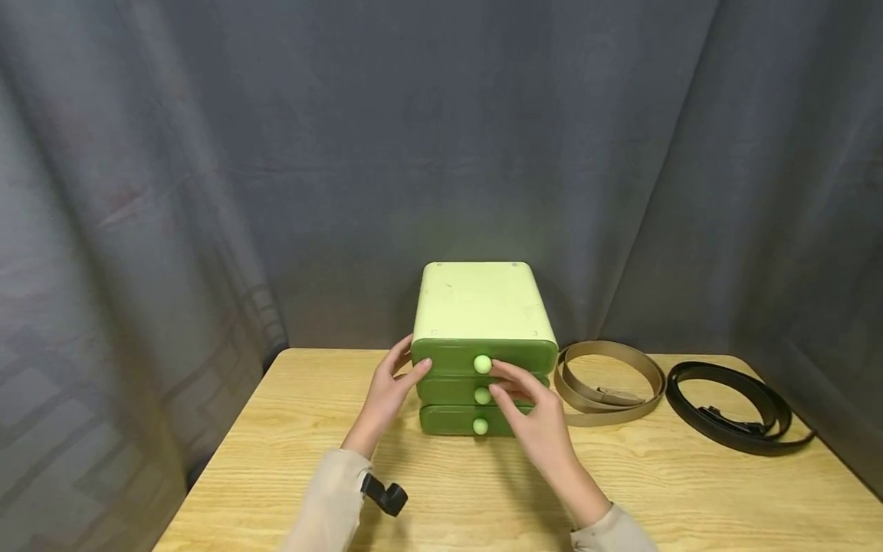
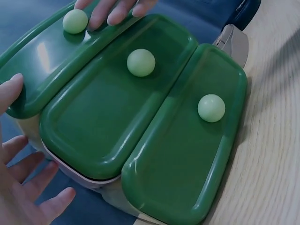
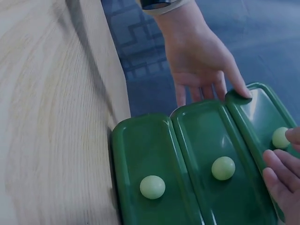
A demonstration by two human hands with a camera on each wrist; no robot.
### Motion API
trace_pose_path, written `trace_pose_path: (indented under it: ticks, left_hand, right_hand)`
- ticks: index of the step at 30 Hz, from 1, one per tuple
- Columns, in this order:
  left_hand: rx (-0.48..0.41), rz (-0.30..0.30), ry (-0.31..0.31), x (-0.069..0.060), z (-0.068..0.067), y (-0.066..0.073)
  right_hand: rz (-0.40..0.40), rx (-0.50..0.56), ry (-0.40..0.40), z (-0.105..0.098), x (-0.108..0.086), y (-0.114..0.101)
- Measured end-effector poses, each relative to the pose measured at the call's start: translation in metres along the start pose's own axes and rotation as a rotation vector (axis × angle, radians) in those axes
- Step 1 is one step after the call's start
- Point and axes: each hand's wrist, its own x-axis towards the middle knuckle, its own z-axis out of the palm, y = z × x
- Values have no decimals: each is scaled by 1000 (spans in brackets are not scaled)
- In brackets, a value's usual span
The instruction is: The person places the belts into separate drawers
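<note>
Where the left hand (image 1: 384,395) spreads its fingers, drawer cabinet (image 1: 483,303) alongside, top drawer (image 1: 450,358) touching the thumb. Top knob (image 1: 482,364): at the parted fingertips of the right hand (image 1: 543,423).

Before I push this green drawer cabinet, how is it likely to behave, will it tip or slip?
The cabinet looks rigid, so it should keep its boxy shape. Its squat build will probably make it slide rather than tip. The drawer fronts show glossy highlights, so they may feel slippery.

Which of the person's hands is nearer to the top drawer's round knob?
The right hand: its fingertips are close beside the knob. The left hand is farther off, at the left end of the top drawer.
</note>
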Motion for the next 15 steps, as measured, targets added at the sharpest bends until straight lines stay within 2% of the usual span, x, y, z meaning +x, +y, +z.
trace_pose_path:
  ticks: [7,15]
  left_hand:
    - [10,-33,38,-6,-3,-6]
    - [86,-65,60,-8,-6,-6]
  right_hand:
    - [91,-20,-33,-2,-8,9]
    - [233,-76,-71,1,-9,16]
